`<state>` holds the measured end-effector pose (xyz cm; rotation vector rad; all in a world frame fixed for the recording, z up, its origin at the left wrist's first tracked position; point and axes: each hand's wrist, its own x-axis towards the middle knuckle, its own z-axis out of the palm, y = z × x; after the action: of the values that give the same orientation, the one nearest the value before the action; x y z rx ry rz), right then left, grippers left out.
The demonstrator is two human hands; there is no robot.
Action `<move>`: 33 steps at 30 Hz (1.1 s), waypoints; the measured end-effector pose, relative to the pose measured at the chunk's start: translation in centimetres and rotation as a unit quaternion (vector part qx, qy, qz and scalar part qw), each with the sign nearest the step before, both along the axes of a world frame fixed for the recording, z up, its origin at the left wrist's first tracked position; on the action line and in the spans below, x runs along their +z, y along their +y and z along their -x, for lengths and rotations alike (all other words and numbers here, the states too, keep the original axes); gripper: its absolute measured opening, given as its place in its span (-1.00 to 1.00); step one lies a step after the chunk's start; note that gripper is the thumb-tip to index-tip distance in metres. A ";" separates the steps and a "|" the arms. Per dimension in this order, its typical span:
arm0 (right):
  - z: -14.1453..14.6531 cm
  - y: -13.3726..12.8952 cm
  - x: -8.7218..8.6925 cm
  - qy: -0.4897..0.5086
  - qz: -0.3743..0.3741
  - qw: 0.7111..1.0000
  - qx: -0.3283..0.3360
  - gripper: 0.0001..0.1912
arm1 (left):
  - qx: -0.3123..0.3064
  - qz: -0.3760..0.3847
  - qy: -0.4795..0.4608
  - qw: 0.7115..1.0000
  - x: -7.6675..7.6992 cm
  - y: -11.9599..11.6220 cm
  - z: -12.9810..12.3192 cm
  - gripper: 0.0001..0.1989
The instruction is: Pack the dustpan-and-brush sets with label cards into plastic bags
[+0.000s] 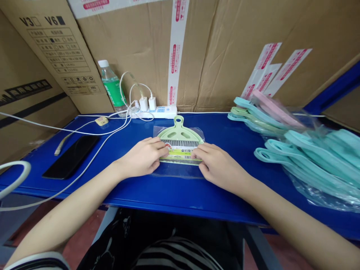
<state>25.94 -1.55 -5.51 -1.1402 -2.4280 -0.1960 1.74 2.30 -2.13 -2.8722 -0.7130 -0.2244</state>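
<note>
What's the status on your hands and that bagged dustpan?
Left hand, right hand on the clear bag, either side. Green dustpan inside. Teal plastic pieces off to the right, apart from the hands.

The left forearm (75, 210) and right forearm (284, 213) reach over the worktop (180, 195), the left hand (142, 157) and right hand (219, 167) palm-down, fingers angled inward.

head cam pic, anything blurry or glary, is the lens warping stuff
In the head view, the wide lens bows the front edge of the blue table; glare sits on the clear plastic bag and the plastic sleeve around the green dustpan; the pink handles look soft; the lighting is even, with no harsh shadows.
</note>
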 end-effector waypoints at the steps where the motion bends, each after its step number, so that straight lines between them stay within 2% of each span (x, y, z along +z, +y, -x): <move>1: 0.0 0.0 0.0 -0.001 0.004 1.000 -0.002 -0.70 | 0.001 0.004 0.000 1.000 0.1 0.0 0.0 -0.80; 12: 0.0 -0.3 0.1 0.021 0.006 1.000 0.015 -0.73 | 0.006 0.028 0.003 1.000 0.2 -0.1 0.0 -0.87; 21: -0.3 -0.4 0.5 0.025 0.032 0.998 0.047 -0.77 | -0.018 0.058 -0.015 0.998 0.3 0.1 0.5 -0.90; 27: -0.6 -0.5 0.8 0.026 0.067 0.996 0.048 -0.75 | -0.017 0.089 -0.014 0.996 0.3 0.2 0.8 -0.88; 33: -0.4 -0.3 0.9 0.013 0.057 0.998 0.034 -0.79 | -0.021 0.104 -0.020 0.994 0.4 0.3 0.8 -0.84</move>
<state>26.35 -1.88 -4.62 -1.0987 -2.4773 -0.0204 0.90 2.61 -1.76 -3.0913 -0.7239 -0.2248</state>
